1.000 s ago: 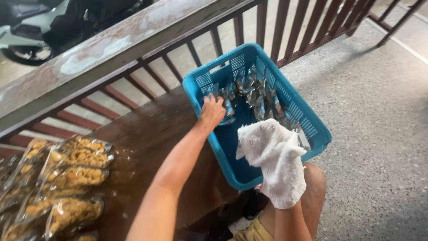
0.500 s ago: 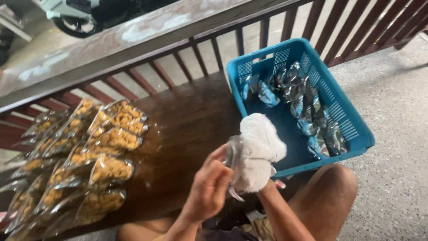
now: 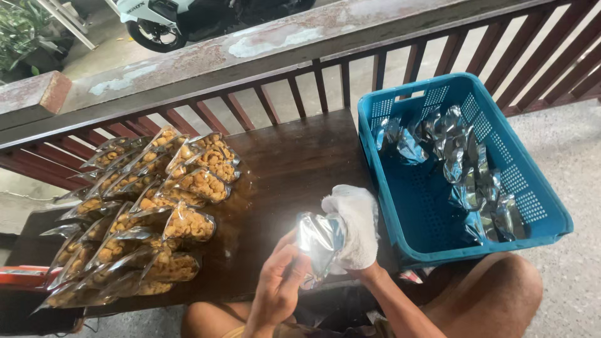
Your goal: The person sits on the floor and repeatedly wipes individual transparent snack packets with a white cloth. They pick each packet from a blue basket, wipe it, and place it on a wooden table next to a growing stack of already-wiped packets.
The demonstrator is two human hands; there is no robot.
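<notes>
head view: left hand (image 3: pixel 278 288) pinches a silver pouch (image 3: pixel 319 244) near centre, its long axis upright. right hand (image 3: pixel 360 270), just right of it, grips a white cloth (image 3: pixel 358 222) against the pouch. blue basket (image 3: pixel 532 188) lies right; snack bags (image 3: pixel 156 206) on the worktop (image 3: pixel 294 169) left.

Quick tally, using the blue basket (image 3: pixel 529 188) as my reference since there's just one of it. Inside it sits a pile of shiny silver pouches (image 3: pixel 456 164), roughly a dozen, too crumpled and overlapped to pin down exactly. One more silver pouch (image 3: pixel 319 243) is just left of the basket, along with one white cloth (image 3: pixel 358 223) and two hands: left hand (image 3: pixel 280 289), right hand (image 3: pixel 360 271) mostly under the cloth. Further left of the basket, clear snack packs (image 3: pixel 188 223) lie in overlapping rows, somewhere around twenty. One wooden bench (image 3: pixel 294 159) under the basket, one scooter (image 3: pixel 181 19) well beyond it.
</notes>
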